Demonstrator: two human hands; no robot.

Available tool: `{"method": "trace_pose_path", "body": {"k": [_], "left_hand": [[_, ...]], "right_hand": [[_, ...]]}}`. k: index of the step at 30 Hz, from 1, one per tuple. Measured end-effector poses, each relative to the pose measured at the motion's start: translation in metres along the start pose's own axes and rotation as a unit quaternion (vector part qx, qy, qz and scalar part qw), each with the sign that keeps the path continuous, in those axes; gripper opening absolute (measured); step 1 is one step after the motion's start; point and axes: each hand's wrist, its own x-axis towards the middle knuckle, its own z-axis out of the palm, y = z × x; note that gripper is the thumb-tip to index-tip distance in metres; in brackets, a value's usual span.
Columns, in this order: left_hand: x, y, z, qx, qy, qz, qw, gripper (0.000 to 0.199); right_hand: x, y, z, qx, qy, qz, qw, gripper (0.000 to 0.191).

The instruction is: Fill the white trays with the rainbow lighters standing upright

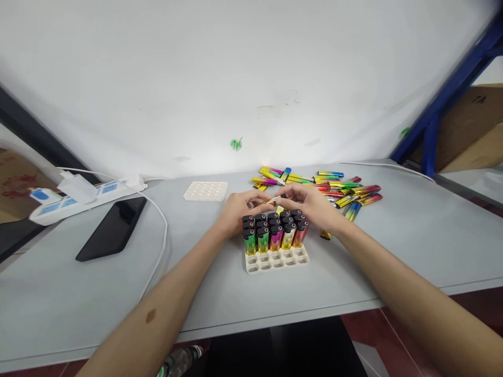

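My left hand (243, 209) and my right hand (310, 207) meet behind a cream holder tray (277, 264). Between their fingertips is a slim, shiny gold-toned lighter (273, 200), partly covered by the fingers. Rows of upright lighters with black tops and metallic bodies fill the back of the tray, among them a green one (250, 243) and a magenta one (275, 238). Its front two rows of slots hold nothing. Behind my right hand lies a loose pile of shiny multicoloured lighter bodies (348, 191). One gold piece (325, 234) rests under my right wrist.
A second pale slotted tray (206, 191) lies back left. Further left are a black phone (112, 229), a white power strip (118, 188) with plugs and a white cable (164, 230). A white wall (196, 94) stands behind the grey table (353, 283).
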Motion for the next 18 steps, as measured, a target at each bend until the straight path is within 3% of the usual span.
{"method": "trace_pose_path", "body": {"k": [3, 6, 11, 14, 18], "left_hand": [[-0.001, 0.005, 0.0, 0.006, 0.009, 0.001, 1.0, 0.029], [-0.001, 0.007, -0.002, 0.045, 0.038, 0.008, 0.998, 0.03], [0.004, -0.005, -0.005, 0.195, 0.064, 0.048, 0.978, 0.028], [0.011, -0.017, -0.003, 0.27, 0.084, 0.087, 0.955, 0.029], [0.025, -0.027, 0.001, 0.35, 0.088, 0.082, 0.929, 0.045]], "right_hand": [[0.002, 0.004, -0.002, 0.044, 0.004, 0.034, 0.998, 0.036], [0.004, 0.006, -0.004, 0.096, 0.058, 0.071, 0.991, 0.036], [0.007, 0.002, -0.01, 0.284, 0.154, 0.078, 0.943, 0.03], [0.007, -0.002, -0.014, 0.368, 0.141, 0.093, 0.914, 0.034], [0.004, -0.007, -0.013, 0.367, 0.107, 0.128, 0.915, 0.039]]}}
